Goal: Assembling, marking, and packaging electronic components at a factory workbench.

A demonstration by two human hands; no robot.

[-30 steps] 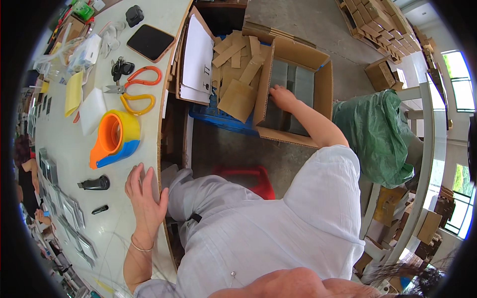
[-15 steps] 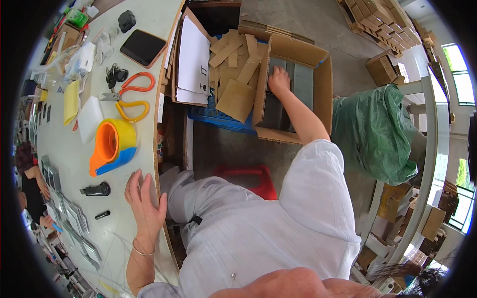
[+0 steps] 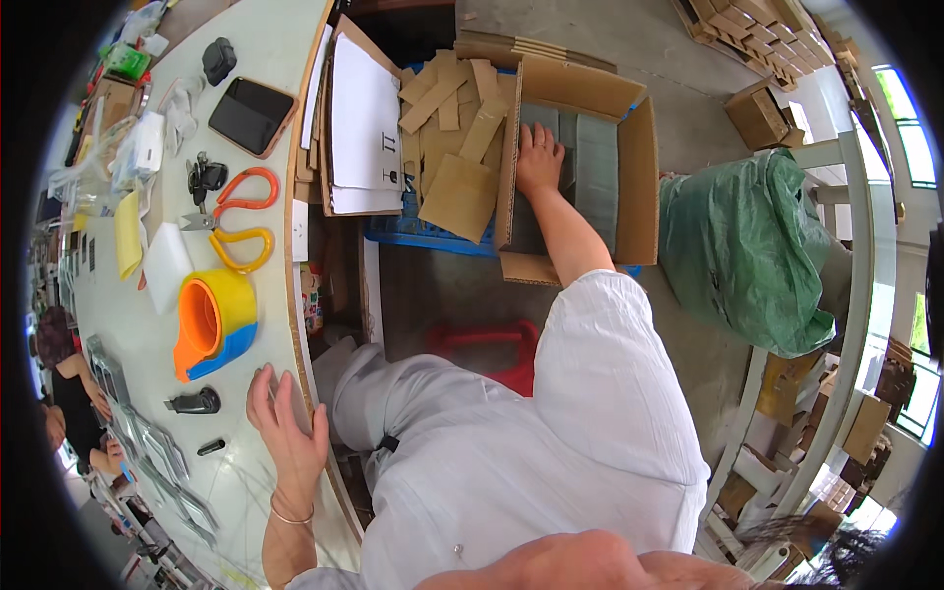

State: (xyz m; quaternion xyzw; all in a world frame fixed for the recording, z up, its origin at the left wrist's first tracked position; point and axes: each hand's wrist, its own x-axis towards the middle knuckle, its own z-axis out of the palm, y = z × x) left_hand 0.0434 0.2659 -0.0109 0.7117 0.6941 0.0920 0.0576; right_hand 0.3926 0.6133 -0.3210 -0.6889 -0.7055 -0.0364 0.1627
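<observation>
My right hand (image 3: 539, 160) reaches into an open cardboard box (image 3: 637, 177), its fingers spread flat on grey flat-topped packs (image 3: 596, 162). What the packs contain cannot be made out. On the table's edge rests my left hand (image 3: 288, 421), empty, fingers apart. Nearest to it lie a black utility knife (image 3: 193, 401) and a small black stick-like piece (image 3: 211, 446). Farther up stands an orange, yellow and blue tape dispenser (image 3: 218, 324). Beyond that are scissors (image 3: 244, 221) with orange and yellow handles, a bunch of keys (image 3: 206, 178) and a dark phone (image 3: 253, 116).
Left of the box, cardboard strips (image 3: 462, 108) lie beside white sheets (image 3: 366, 118) above a blue crate (image 3: 425, 234). A green plastic sack (image 3: 742, 251) stands to the right. Under me is a red stool (image 3: 492, 344). Another person's arm (image 3: 84, 379) shows at the table's far side.
The view has shifted slightly. Inside the box my right hand has gone from curled at the left side to spread on the packs. My left hand stays at the table edge.
</observation>
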